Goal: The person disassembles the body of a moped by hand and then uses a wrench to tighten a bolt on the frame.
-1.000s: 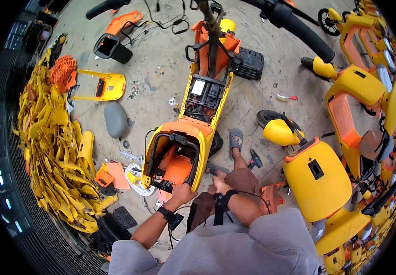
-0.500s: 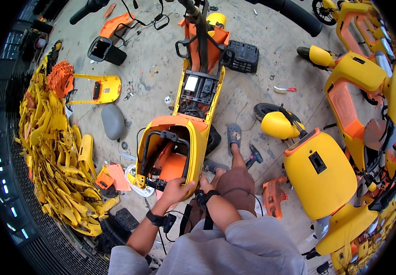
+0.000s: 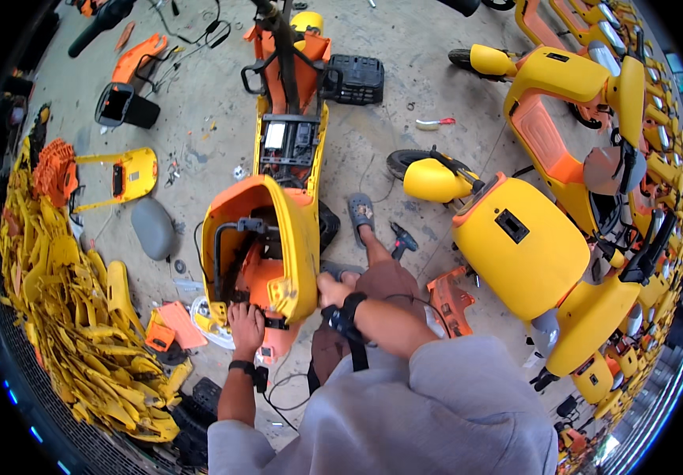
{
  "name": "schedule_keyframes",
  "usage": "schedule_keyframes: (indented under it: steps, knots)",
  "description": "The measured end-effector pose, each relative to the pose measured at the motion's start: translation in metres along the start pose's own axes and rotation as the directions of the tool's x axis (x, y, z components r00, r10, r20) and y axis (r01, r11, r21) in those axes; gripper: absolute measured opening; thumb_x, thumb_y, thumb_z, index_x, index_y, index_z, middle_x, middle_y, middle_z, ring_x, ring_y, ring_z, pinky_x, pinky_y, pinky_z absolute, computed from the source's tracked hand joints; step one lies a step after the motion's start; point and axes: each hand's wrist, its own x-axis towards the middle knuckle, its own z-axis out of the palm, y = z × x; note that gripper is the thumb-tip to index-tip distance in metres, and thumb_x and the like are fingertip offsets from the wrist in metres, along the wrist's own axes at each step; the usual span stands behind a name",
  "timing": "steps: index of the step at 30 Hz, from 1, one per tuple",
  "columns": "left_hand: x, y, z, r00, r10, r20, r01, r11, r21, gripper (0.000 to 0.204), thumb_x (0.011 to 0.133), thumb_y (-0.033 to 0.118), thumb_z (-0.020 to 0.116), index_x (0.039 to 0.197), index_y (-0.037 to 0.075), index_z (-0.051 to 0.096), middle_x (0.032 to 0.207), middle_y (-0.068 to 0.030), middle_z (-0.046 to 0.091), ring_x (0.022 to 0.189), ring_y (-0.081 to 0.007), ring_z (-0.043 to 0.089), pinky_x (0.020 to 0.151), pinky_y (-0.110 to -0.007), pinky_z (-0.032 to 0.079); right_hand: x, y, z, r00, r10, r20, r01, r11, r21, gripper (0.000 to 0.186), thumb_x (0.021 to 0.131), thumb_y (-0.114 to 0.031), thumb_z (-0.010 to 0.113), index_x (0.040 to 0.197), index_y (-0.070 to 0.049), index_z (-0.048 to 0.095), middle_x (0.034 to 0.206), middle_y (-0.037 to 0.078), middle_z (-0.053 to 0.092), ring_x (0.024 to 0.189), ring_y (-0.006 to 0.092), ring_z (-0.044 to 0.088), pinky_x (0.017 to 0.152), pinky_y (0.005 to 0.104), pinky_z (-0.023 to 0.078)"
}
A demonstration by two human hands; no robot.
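Observation:
A partly dismantled yellow-and-orange scooter (image 3: 298, 207) stands before me, its rear body open to show an orange interior (image 3: 258, 273) and a bent black tube (image 3: 217, 245). My left hand (image 3: 246, 321) has its fingers hooked on the lower rear edge of that body, by a dark bracket (image 3: 275, 322) and a yellow tab. My right hand (image 3: 333, 290) is closed beside the body's right side; what it holds is hidden. A dark wrist device (image 3: 344, 315) is strapped to that arm. The black battery-bay parts (image 3: 300, 142) show farther along the frame.
A heap of yellow panels (image 3: 64, 309) lies left, near a grey seat (image 3: 151, 229). Yellow scooters (image 3: 523, 245) crowd the right side. A drill (image 3: 402, 240), an orange part (image 3: 448, 305), a black crate (image 3: 355, 79) and loose cables lie on the concrete floor (image 3: 191, 119).
The view has swung, shifting the scooter left. My left hand has moved left along the rear edge, and my right hand sits higher beside the body. The body's opening appears turned.

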Motion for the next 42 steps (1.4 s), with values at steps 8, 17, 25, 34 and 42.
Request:
schedule_keyframes:
  steps: [8,17,25,34,42]
  knots:
    - [-0.026,0.051,-0.038,0.984,0.095,-0.149,-0.152,0.882,-0.447,0.032,0.077,-0.003,0.049,0.108,-0.003,0.055,0.111,-0.0215,0.055,0.111,-0.0392,0.050,0.104,-0.053,0.030,0.087,0.020,-0.016,0.987,0.084,0.140,-0.088,0.996,0.022,0.036,0.095,-0.012,0.028,0.112,0.002,0.057,0.106,0.019,0.065,0.092,0.0307,0.066,0.080,0.0453,0.055]
    - [-0.172,-0.034,0.026,0.267,-0.749,0.607,0.547,-0.401,-0.735,0.030,0.089,0.012,0.053,0.114,-0.003,0.052,0.094,-0.0116,0.064,0.076,-0.0210,0.065,0.069,-0.031,0.053,0.048,0.030,-0.014,0.993,0.105,-0.051,-0.114,0.761,-0.638,0.021,0.091,-0.021,0.045,0.080,-0.007,0.055,0.060,0.009,0.054,0.043,0.0236,0.047,0.040,0.0358,0.038]
    - [-0.344,0.004,0.027,-0.096,-0.679,0.728,-0.012,-0.731,-0.682,0.032,0.091,0.017,0.047,0.116,-0.003,0.049,0.111,-0.0185,0.060,0.101,-0.0335,0.060,0.084,-0.043,0.053,0.019,-0.031,-0.013,0.999,-0.021,-0.041,-0.017,0.654,-0.756,0.039,0.094,-0.029,0.034,0.112,-0.006,0.059,0.102,0.010,0.065,0.090,0.0245,0.061,0.079,0.0401,0.050]
    - [-0.470,0.136,0.002,-0.360,-0.515,0.778,-0.587,-0.523,-0.618,0.013,0.080,0.019,0.048,0.069,0.012,0.049,0.071,-0.0045,0.057,0.083,-0.0276,0.063,0.085,-0.048,0.050,0.048,-0.102,-0.042,0.860,-0.505,-0.072,0.362,0.703,-0.612,0.033,0.089,-0.009,0.037,0.117,-0.004,0.053,0.093,0.010,0.065,0.065,0.0206,0.059,0.060,0.0347,0.051]
    - [-0.556,0.095,0.076,-0.374,-0.553,0.745,-0.453,-0.592,-0.667,0.019,0.086,0.016,0.045,0.094,0.000,0.050,0.089,-0.0147,0.056,0.079,-0.0315,0.062,0.077,-0.049,0.055,0.025,-0.114,-0.104,0.824,-0.565,-0.048,0.454,0.708,-0.542,0.013,0.085,-0.013,0.051,0.092,-0.003,0.056,0.072,0.008,0.054,0.056,0.0184,0.051,0.050,0.0331,0.044]
